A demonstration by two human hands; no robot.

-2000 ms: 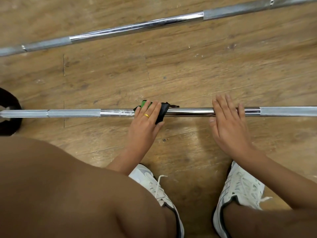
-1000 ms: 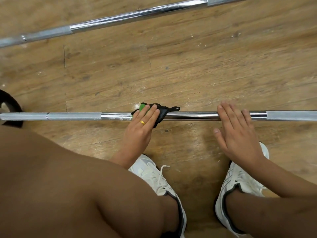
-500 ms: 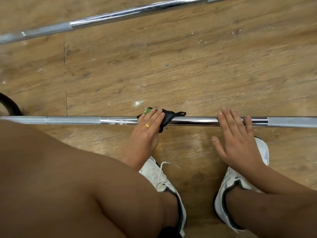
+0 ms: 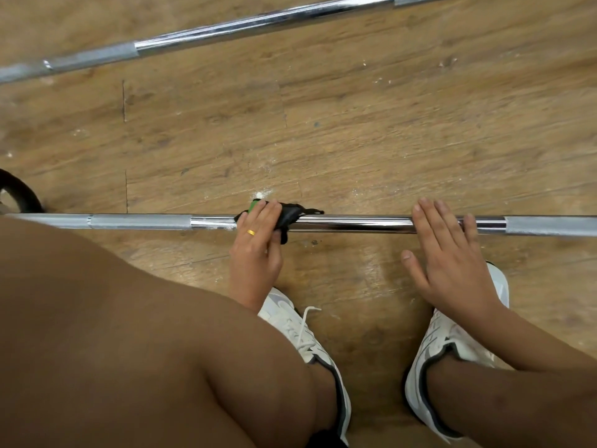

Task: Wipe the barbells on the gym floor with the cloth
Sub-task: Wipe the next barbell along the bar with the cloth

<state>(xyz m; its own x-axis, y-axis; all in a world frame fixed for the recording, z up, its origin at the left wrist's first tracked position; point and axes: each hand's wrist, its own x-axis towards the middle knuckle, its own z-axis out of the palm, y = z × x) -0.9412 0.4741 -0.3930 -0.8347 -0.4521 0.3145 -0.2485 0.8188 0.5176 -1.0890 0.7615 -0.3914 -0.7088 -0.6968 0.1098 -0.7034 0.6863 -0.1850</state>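
The near barbell [image 4: 355, 224] lies across the wooden floor in front of my feet, chrome in the middle with knurled grey sections at both sides. A black cloth with a green patch [image 4: 288, 216] is draped over its chrome part. My left hand [image 4: 258, 240], wearing a gold ring, presses this cloth onto the bar with straight fingers laid across it. To the right, my right hand [image 4: 449, 257] rests flat on the bar, fingers extended over it. A second barbell [image 4: 245, 22] lies slanted farther away at the top.
My white sneakers [image 4: 303, 331] [image 4: 452, 344] stand just behind the near bar. My bare left knee fills the lower left. A black plate edge [image 4: 19, 192] shows at the far left. White dust specks [image 4: 263, 194] lie on the floor beyond the cloth.
My left hand has slid the cloth a little to the left along the bar after a small shift to the right. The right hand stays flat on the bar.
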